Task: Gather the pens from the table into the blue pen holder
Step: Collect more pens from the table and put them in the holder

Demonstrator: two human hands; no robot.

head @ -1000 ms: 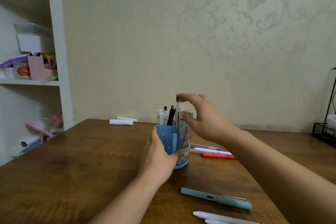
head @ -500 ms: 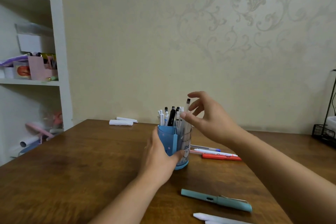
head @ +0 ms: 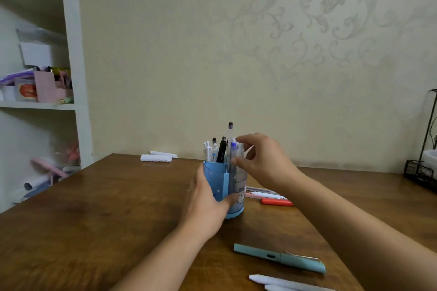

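Blue pen holder [head: 218, 181]: upright mid-surface [head: 94, 208], several pens inside; our left hand [head: 207, 198] grips its near side. Our right hand [head: 262, 160] pinches a clear pen [head: 230, 144] standing in it. Loose on the surface: teal pen [head: 280, 258], two white pens [head: 283, 283], red pen [head: 276, 201].

- Blue pen holder [head: 221, 186]: upright on the table, packed with standing pens [head: 221, 151].
- Teal pen [head: 280, 258], white pens [head: 283, 283] in front; red pen [head: 276, 201] lying behind-right.
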